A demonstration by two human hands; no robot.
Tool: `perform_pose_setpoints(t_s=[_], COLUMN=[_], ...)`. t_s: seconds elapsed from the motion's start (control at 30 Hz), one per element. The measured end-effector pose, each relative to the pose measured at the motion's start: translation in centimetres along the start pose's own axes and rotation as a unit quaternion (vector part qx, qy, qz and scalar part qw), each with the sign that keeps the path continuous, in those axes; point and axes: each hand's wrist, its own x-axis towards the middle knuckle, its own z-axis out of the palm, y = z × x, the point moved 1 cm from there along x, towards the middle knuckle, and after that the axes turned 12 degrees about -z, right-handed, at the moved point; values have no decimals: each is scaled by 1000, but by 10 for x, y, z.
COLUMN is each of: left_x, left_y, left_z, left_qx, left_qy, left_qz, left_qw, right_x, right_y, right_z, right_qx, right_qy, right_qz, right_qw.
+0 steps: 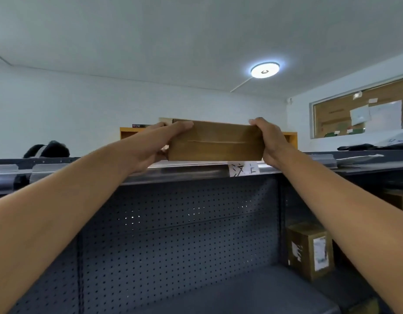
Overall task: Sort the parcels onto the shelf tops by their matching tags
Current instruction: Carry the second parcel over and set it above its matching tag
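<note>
hands, left [164, 141] and right [269, 141], clamp parcel [216, 141] ends on shelf top [196, 169], fingertips hidden

A round ceiling lamp [265, 70] gives cool, even light and blooms into a bluish halo. The white walls are bright; the perforated back panel [178, 234] below the shelf top sits in shade. Lines bow toward the edges, and the whole picture is soft.
</note>
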Motion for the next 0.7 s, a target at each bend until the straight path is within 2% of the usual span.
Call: perform_pose_setpoints(t_s=[0.1,0.23,0.47,0.6,0.7], left_x=[25,54,89,95,95], left_y=[-3,1,-13,-13,-12], left_z=[-15,-25,-18,-10,-7], left_qx=[14,105,286,312,292], left_qy=[9,94,155,196,200], left_qz=[-13,-18,-23,-16,-24], left_qw=[1000,990,945,930,935], right_x=[33,64,90,94,91], right_y=[12,26,56,65,65], right_z=[2,6,1,-3,-4], right_qx=[-19,-44,-151,-180,-227], right_qy=[-40,-64,-161,-159,-141], right_qz=[-18,-49,19,-19,-61], right_qw=[999,996,975,971,962])
